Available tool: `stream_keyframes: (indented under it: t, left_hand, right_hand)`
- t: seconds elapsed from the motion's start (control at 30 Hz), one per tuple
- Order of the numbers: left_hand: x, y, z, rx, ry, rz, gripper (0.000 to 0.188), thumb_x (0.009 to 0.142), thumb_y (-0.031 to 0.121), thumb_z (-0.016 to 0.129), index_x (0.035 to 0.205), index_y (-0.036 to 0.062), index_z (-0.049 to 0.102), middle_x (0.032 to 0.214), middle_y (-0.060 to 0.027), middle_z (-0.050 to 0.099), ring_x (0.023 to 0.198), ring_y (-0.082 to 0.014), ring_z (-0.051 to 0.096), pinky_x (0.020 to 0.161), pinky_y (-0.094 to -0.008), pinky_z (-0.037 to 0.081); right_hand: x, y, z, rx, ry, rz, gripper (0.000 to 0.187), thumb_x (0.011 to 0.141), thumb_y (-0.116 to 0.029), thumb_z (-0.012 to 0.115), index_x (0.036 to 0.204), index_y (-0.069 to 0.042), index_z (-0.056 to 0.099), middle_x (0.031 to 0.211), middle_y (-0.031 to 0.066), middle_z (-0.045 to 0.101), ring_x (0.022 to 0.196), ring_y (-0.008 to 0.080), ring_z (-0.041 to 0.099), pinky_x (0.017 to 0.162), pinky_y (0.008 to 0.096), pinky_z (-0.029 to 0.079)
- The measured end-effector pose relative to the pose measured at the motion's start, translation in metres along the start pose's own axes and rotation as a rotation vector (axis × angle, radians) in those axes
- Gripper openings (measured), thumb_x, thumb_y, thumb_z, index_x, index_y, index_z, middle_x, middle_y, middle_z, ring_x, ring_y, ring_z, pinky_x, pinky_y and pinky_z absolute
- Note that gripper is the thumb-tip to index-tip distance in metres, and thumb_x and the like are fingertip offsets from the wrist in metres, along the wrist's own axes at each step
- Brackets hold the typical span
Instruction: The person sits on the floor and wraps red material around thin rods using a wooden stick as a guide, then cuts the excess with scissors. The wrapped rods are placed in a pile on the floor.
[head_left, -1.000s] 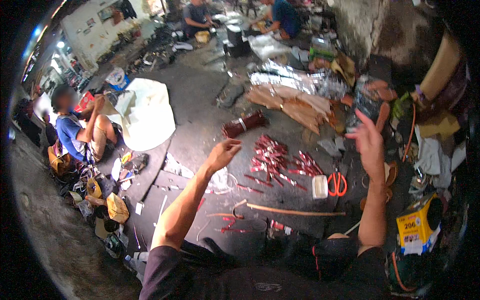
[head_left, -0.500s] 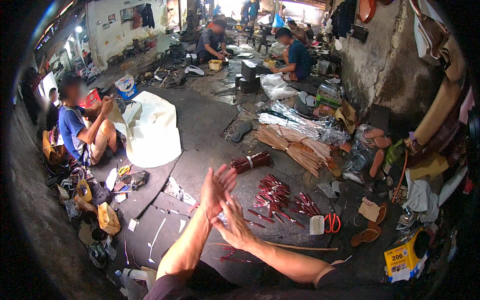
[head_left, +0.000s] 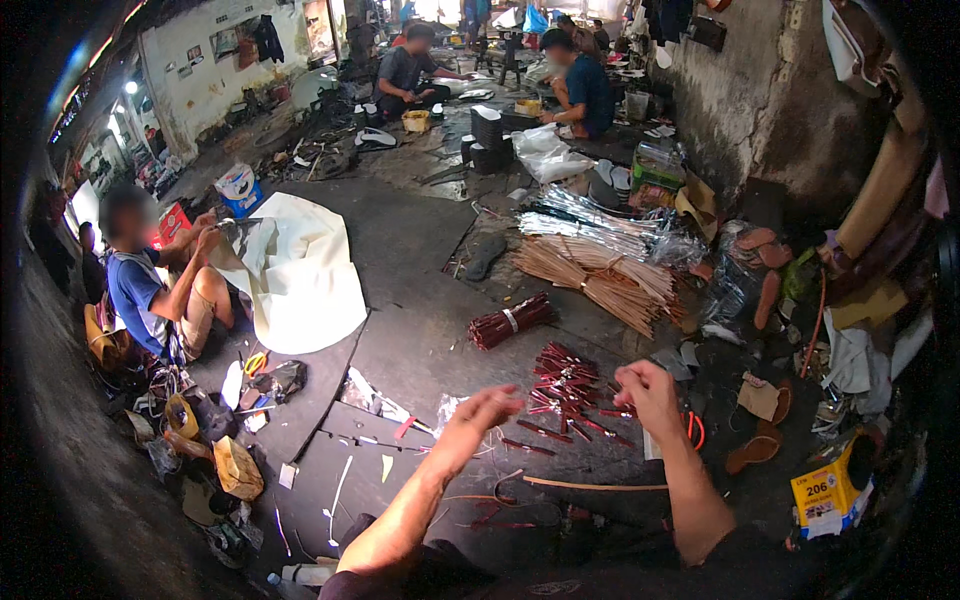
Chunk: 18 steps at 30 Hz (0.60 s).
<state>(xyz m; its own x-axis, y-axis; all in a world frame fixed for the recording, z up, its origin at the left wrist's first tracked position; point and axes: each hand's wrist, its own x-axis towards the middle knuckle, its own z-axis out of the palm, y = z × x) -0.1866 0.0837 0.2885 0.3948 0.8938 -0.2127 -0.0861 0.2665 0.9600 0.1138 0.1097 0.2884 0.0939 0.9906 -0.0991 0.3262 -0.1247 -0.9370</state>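
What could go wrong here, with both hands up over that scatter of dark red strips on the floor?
1. The left hand and right hand hover over the loose red strips; a careless sweep might scatter them further.
2. The orange-handled scissors lie close beside the right hand and could nick it.
3. The long thin strip near the forearms might get snagged.

Loose dark-red strips [head_left: 560, 385]: short, narrow, flat pieces, scattered in rough heap on dark floor [head_left: 420, 340], most lying lengthwise at mixed angles, a few strays spread toward lower left. Bundled dark-red strips [head_left: 510, 322]: same kind, tied with pale band at middle, lying on side just up-left of heap, apart from it.
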Motion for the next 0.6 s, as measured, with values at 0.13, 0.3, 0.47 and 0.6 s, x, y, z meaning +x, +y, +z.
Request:
stream_keyframes:
  t: [0.13, 0.3, 0.47, 0.6]
  left_hand:
    - [0.024, -0.019, -0.007, -0.363, 0.114, -0.014, 0.072, 0.099, 0.061, 0.033, 0.146, 0.0061, 0.037, 0.133, -0.0173, 0.056, 0.123, -0.0243, 0.053, 0.108, -0.0364, 0.036]
    - [0.038, -0.067, 0.064, -0.866, -0.156, -0.084, 0.085, 0.094, 0.071, 0.030, 0.152, 0.0089, 0.026, 0.144, -0.0204, 0.044, 0.133, -0.0283, 0.043, 0.112, -0.0410, 0.032]
    - [0.041, -0.081, 0.089, -1.064, -0.428, -0.144, 0.089, 0.093, 0.073, 0.027, 0.152, 0.0066, 0.023, 0.148, -0.0174, 0.040, 0.137, -0.0276, 0.039, 0.113, -0.0400, 0.030]
    - [0.011, 0.003, 0.109, -0.828, -0.319, -0.242, 0.090, 0.094, 0.072, 0.027, 0.152, 0.0038, 0.024, 0.150, -0.0172, 0.038, 0.139, -0.0280, 0.036, 0.114, -0.0400, 0.030]
  right_hand:
    - [-0.010, 0.020, 0.023, 0.172, 0.092, -0.120, 0.040, 0.102, -0.025, 0.049, 0.132, 0.000, 0.052, 0.112, 0.0197, 0.065, 0.104, 0.0230, 0.064, 0.089, 0.0355, 0.050]
    - [-0.065, -0.015, 0.127, -0.110, -0.133, -0.753, 0.079, 0.093, -0.059, 0.049, 0.148, -0.003, 0.033, 0.150, 0.0267, 0.030, 0.139, 0.0420, 0.030, 0.115, 0.0537, 0.020]
    - [-0.076, -0.032, 0.106, -0.385, -0.197, -0.878, 0.090, 0.086, -0.074, 0.042, 0.146, -0.006, 0.038, 0.146, 0.0220, 0.038, 0.136, 0.0430, 0.032, 0.113, 0.0632, 0.014]
    - [-0.059, -0.044, 0.064, -0.550, 0.023, -0.890, 0.069, 0.091, -0.061, 0.047, 0.137, -0.009, 0.049, 0.143, 0.0174, 0.043, 0.136, 0.0395, 0.035, 0.112, 0.0634, 0.014]
